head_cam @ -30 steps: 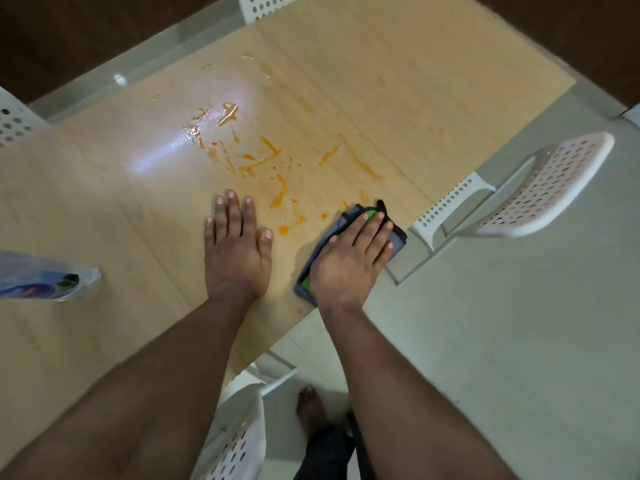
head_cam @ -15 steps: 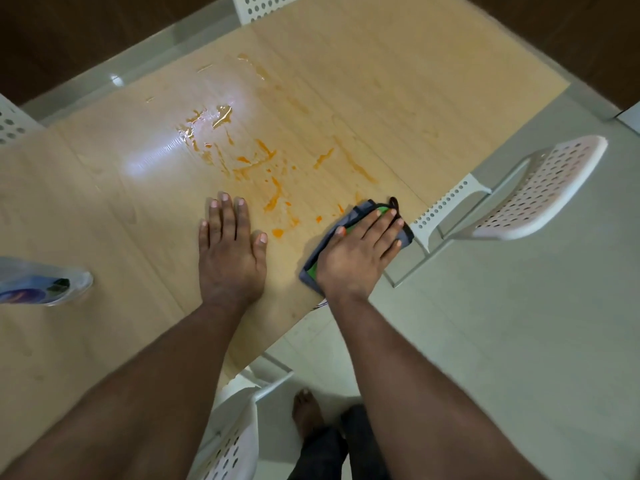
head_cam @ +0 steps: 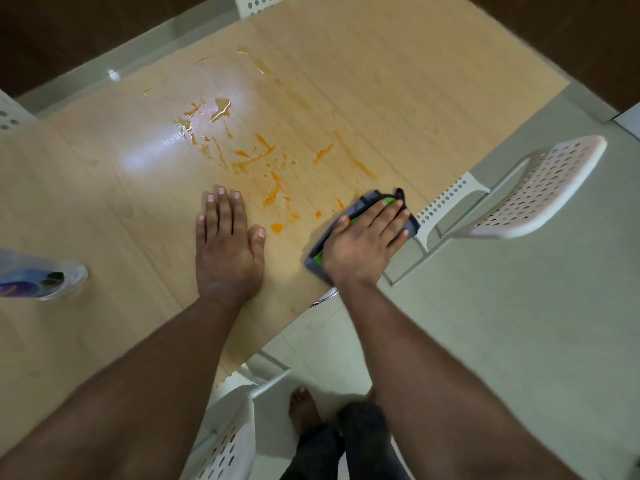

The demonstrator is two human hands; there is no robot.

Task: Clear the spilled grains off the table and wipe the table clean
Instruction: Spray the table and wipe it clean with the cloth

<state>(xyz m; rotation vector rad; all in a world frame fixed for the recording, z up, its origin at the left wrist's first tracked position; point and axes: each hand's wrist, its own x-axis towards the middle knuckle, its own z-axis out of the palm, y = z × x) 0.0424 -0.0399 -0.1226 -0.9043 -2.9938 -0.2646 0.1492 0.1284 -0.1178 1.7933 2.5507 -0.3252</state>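
Observation:
Orange wet smears (head_cam: 256,161) streak the middle of the light wooden table (head_cam: 398,91). A grey and green cloth (head_cam: 367,206) lies at the table's near right edge. My right hand (head_cam: 363,244) presses flat on the cloth, fingers spread over it. To the left of the smears my left hand (head_cam: 227,247) rests flat on the bare table, palm down, holding nothing. No loose grains are visible.
A clear plastic item with a blue label (head_cam: 34,277) lies at the table's left edge. White perforated chairs stand at the right (head_cam: 519,192), below the table's near edge (head_cam: 225,441) and at the far side (head_cam: 263,3). My foot (head_cam: 304,407) is on the grey floor.
My right hand has slid the cloth a short way to the right along the table edge. My left hand stays flat in place.

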